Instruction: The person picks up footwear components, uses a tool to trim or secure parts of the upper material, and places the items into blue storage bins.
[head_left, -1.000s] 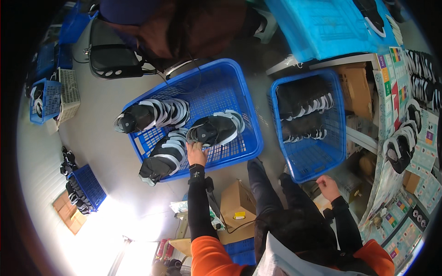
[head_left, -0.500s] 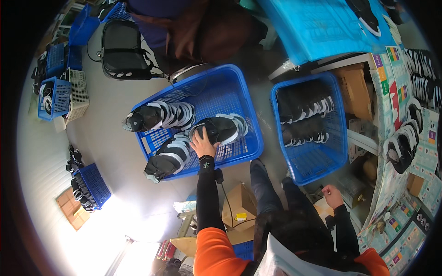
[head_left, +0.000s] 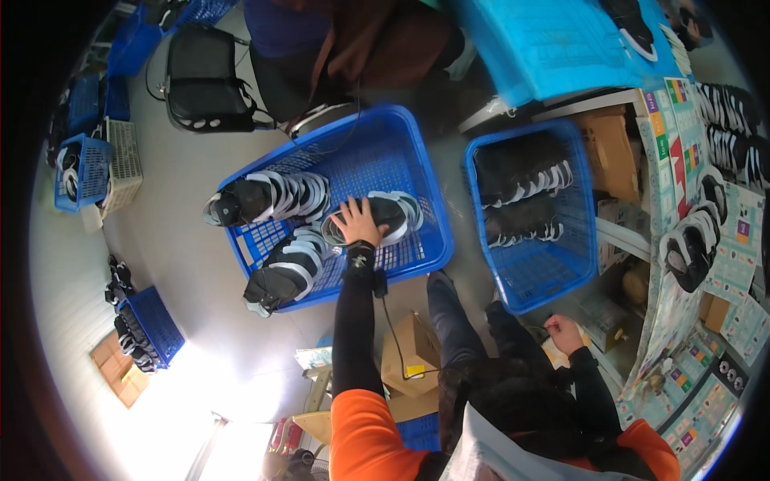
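My left hand [head_left: 358, 227] lies with spread fingers on top of a row of black shoes with white soles [head_left: 395, 216], packed on edge in the large blue basket [head_left: 437, 188]. Part of the nearest shoe is hidden under the palm. To the left in the same basket are a second shoe row [head_left: 281, 272], close to the wrist, and a third shoe row [head_left: 269, 199] farther back. Down by my right side, away from the baskets, my right hand [head_left: 564, 333] has its fingers curled closed, with nothing visible in it.
Another blue basket [head_left: 533, 280] with two rows of dark shoes stands to the right. Beyond the large basket is a person in dark clothing [head_left: 365, 48], near a black chair [head_left: 204, 80]. A cardboard box [head_left: 411, 353] sits by my legs. Shoes rest on the bench [head_left: 654, 264].
My left hand has moved slightly forward and right over the shoe row, and its fingers are spread wider. My right hand stays low and closed. The whole view has shifted a little.
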The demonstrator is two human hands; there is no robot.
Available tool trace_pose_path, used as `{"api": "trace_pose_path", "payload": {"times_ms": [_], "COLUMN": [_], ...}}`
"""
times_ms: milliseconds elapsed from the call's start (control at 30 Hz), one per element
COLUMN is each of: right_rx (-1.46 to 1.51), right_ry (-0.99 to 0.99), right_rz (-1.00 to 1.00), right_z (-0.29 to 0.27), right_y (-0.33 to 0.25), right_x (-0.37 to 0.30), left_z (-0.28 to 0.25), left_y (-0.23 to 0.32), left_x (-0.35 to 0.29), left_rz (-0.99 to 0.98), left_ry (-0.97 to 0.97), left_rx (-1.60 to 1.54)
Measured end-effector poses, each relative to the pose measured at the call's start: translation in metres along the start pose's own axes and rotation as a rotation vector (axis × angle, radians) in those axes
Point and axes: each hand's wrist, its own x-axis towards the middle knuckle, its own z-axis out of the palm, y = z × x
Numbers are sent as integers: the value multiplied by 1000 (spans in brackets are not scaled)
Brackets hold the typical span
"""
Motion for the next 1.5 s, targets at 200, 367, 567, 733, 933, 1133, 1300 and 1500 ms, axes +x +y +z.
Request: {"api": "trace_pose_path", "payload": {"times_ms": [200, 367, 567, 733, 933, 1133, 1300, 1500], "right_rx": [49, 96, 150, 85, 67, 99, -29, 100], "right_ry": [79, 160, 218, 282, 428, 323, 307, 333], "right_rz": [-54, -22, -80, -163, -73, -43, -123, -291], "right_z": [-35, -73, -112, -160, -192, -204, -213, -291], "right_y": [16, 82, 229, 334, 391, 402, 424, 400], "right_x": [-12, -31, -44, -64, -105, -138, -146, -126], "left_z": [45, 87, 121, 113, 89, 109, 115, 77], "left_y": [83, 158, 208, 223, 281, 342, 403, 478], "left_x": [-96, -206, -325, -396, -379, -343, -376, -389], "left_rz": [125, 69, 241, 83, 166, 141, 74, 58], "left_ry": [-62, -561, -754, -774, -706, -688, -828, -786], "left_rx": [-96, -343, -341, -401, -613, -688, -920, -675]}}
